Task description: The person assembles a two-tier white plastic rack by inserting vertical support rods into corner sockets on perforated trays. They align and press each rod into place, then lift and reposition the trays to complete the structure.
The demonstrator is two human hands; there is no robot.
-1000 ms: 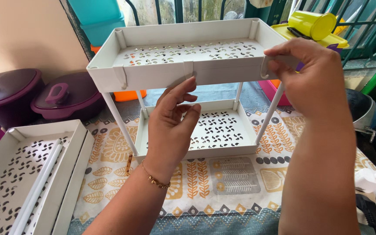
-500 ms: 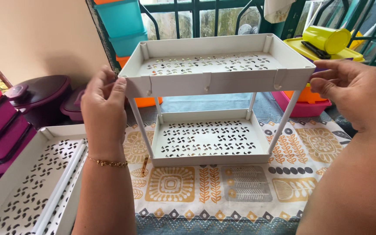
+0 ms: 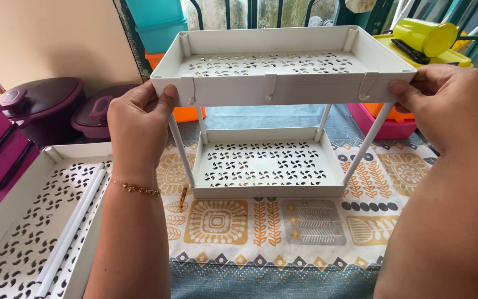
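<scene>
- The white rack (image 3: 272,111) stands on the patterned mat (image 3: 261,232), two pierced trays stacked on four thin white poles, the lower tray (image 3: 266,166) flat on the mat and the top tray (image 3: 275,63) level above it
- The left hand (image 3: 136,119) is clamped on the top tray's near left corner, thumb on the front wall; the right hand (image 3: 449,102) is closed on the near right corner the same way, fingers wrapped around the edge
- The long side of the rack runs left to right across the person, the open faces of both trays point straight up, and the poles stand close to upright, the near pair leaning slightly inward towards the bottom
- What could go wrong, to my eye: if one hand presses harder than the other, the top tray could tip and a pole (image 3: 369,144) could pop from its socket, since the poles are thin and the joints look push-fit
- A sideways shove could drag the lower tray over the mat and bunch it
- A spare tray (image 3: 23,232) with loose poles (image 3: 76,221) lies just to the left, near enough for an elbow to knock; purple pots (image 3: 40,105) sit behind it
</scene>
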